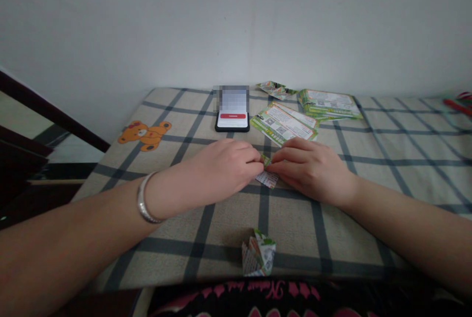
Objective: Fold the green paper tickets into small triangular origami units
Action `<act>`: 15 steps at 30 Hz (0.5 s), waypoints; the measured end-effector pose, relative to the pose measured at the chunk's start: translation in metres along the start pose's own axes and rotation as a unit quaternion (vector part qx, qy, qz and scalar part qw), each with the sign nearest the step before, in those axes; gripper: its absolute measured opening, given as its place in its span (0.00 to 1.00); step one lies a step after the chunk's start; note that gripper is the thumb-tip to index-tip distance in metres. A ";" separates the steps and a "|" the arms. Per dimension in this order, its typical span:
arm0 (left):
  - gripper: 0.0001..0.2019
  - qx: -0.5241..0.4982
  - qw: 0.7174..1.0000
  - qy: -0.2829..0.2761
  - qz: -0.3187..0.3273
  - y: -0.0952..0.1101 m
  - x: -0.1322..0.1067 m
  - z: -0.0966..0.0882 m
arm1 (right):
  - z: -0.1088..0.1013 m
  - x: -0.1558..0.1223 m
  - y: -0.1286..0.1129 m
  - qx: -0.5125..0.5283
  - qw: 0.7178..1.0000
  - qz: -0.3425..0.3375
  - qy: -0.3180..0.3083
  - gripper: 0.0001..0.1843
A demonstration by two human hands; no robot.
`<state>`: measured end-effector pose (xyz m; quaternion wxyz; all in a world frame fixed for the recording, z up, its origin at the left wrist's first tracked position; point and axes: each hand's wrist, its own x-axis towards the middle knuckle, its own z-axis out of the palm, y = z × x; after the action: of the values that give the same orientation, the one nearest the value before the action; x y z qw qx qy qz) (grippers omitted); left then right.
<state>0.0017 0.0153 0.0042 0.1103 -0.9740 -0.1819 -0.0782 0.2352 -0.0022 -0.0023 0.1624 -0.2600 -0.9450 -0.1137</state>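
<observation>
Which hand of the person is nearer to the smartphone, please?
Left: the left hand is just in front of the smartphone; the right hand is farther off, to its right.

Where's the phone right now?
In the head view, the phone is near the middle, on the tablecloth toward the wall, left of the green leaflets and beyond the left hand.

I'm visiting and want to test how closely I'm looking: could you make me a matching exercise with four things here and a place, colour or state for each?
Things:
1. Phone
2. Silver bangle
3. Bear figure
4. Small paper piece

Descriptions:
A. Around the left wrist
B. Between the left hand and right hand
C. Showing a red bar
D. Orange

Pairs: 1-C, 2-A, 3-D, 4-B
</observation>
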 end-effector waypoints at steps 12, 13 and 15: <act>0.07 -0.007 1.000 -0.023 -0.005 0.005 -0.002 -0.006 | 0.001 0.000 0.000 0.033 0.998 0.037 -0.034 0.12; 0.07 -0.006 1.000 -0.020 -0.008 0.006 -0.002 -0.006 | 0.001 0.000 0.001 0.028 0.998 0.033 -0.035 0.12; 0.08 -0.001 1.000 -0.010 -0.010 0.007 -0.003 -0.007 | 0.000 0.001 0.001 0.018 0.999 0.019 -0.038 0.12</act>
<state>0.0012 0.0059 0.0091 0.1063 -0.9731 -0.1922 -0.0694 0.2352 -0.0011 -0.0019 0.1334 -0.2791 -0.9473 -0.0833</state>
